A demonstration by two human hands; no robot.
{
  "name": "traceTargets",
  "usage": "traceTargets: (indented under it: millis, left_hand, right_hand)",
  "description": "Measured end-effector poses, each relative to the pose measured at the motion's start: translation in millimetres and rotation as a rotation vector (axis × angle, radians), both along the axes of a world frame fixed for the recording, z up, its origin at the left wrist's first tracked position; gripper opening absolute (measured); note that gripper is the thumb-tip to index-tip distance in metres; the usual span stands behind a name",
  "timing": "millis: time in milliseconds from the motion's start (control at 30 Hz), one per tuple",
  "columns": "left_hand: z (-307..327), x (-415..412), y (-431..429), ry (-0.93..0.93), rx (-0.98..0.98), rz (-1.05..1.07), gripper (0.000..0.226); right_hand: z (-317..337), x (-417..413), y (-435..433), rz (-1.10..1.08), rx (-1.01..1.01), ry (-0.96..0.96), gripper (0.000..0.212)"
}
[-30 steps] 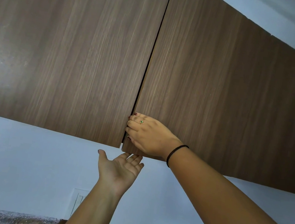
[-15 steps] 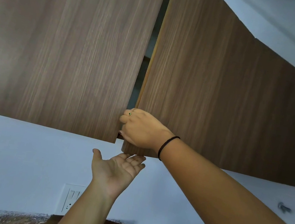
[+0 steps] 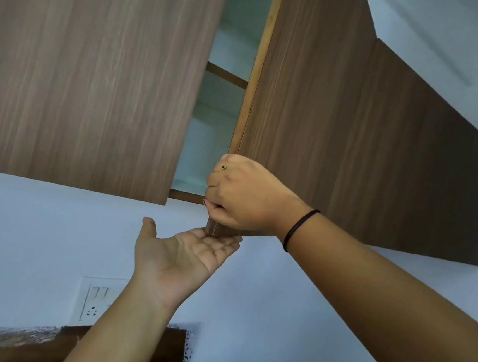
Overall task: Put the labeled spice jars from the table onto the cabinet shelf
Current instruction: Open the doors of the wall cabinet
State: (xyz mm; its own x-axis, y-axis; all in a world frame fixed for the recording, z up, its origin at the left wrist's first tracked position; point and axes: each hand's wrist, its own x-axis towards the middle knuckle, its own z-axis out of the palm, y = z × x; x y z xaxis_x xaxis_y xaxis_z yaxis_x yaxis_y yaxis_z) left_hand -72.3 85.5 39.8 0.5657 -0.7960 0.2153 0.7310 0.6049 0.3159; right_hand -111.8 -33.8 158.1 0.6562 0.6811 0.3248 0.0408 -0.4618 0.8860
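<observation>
The person's two bare forearms reach up from the lower edge of the view. The left hand [image 3: 187,253] lies palm up and released, fingers straight and together, holding nothing; its fingertips sit under the lower corner of the open door and seem to touch it, and the thumb stands out to the side. Just above it, the right hand [image 3: 239,193] grasps the free edge of the dark brown wood-grain right cabinet door [image 3: 345,134] close to that corner, its fingers curled round the edge and its knuckles facing the camera. A small gold ring with a green stone [image 3: 224,167] sits on one finger, and a thin black band [image 3: 298,229] circles the right wrist.

The right door stands ajar, swung out toward the person, and its light wooden edge strip shows. The matching brown wood-grain left cabinet door [image 3: 88,67] lies shut, flat against the cabinet. In the gap between the two doors the pale interior shows. A thin brown wooden cabinet shelf [image 3: 226,75] crosses the gap about halfway up, and the cabinet's brown bottom board [image 3: 186,196] runs across at the foot of the gap, just left of the right hand.

Below the cabinet is a pale blue-white painted wall [image 3: 25,227] with a white plastic switch-and-socket plate [image 3: 98,299], partly hidden behind the left forearm. At the bottom edge is a dark brown wooden surface [image 3: 170,355].
</observation>
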Motion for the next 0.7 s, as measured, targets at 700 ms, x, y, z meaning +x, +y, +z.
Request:
traceTargets:
  millis: [700]
  left_hand:
    - [9,-116,-29,-0.092,0.088,-0.03,0.105]
  right_hand:
    - [-6,-128,-47,0.132,-0.017,-0.038,0.038]
